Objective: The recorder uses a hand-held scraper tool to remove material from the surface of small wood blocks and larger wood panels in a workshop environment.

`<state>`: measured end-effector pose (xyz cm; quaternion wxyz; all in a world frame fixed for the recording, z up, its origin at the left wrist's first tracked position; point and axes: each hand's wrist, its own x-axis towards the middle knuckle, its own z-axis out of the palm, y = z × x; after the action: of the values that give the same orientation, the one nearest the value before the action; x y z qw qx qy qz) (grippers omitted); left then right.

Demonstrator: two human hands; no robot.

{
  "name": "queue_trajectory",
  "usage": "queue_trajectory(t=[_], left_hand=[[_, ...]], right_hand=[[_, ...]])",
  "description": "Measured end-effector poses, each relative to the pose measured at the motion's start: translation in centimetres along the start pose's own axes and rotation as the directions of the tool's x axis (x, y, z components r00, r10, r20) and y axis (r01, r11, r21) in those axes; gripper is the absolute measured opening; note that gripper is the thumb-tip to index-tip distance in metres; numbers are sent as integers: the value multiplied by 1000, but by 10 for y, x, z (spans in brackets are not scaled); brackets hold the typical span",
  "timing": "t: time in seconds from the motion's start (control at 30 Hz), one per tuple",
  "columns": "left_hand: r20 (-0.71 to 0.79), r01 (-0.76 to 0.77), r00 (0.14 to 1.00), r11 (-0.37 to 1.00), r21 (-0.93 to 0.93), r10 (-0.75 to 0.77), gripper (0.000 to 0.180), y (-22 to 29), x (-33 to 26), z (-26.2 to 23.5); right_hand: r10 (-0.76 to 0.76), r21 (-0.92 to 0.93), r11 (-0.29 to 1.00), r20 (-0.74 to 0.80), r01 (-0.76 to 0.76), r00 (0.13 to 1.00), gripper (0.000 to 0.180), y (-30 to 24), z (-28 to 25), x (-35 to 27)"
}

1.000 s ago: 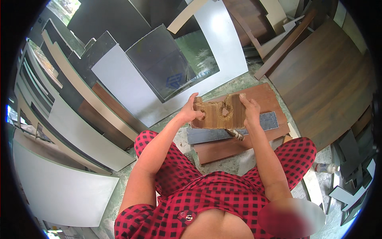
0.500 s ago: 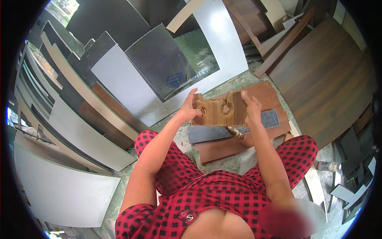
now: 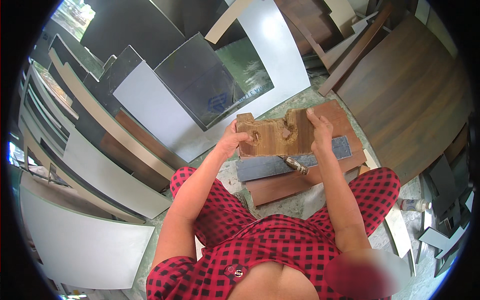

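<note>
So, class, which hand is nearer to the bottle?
Right. The right hand, left of the bottle, holds the right end of the wooden board; the left hand, at its left end, is farther away.

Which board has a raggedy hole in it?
The small brown board, held between the left hand and right hand. It has a jagged hole; the dark board and reddish-brown board below show none.
</note>
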<state>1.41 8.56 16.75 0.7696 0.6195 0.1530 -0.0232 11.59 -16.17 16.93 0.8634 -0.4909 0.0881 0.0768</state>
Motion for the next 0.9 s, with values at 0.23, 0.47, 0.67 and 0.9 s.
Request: queue_trajectory(t=[0.23, 0.47, 0.67, 0.9], left_hand=[[-78, -1, 997, 999, 44, 5, 67, 0, -4, 5], [-44, -16, 999, 980, 197, 25, 69, 3, -5, 5], [-25, -11, 1000, 999, 34, 12, 59, 6, -7, 4], [98, 194, 980, 947, -256, -174, 41, 10, -11, 3]], right_hand=[[-48, -50, 997, 88, 52, 995, 33, 12, -6, 8], [-16, -84, 996, 67, 22, 998, 30, 4, -3, -1], [121, -20, 992, -15, -121, 993, 22, 1, -3, -6], [121, -231, 966, 22, -113, 992, 29, 20, -12, 9]])
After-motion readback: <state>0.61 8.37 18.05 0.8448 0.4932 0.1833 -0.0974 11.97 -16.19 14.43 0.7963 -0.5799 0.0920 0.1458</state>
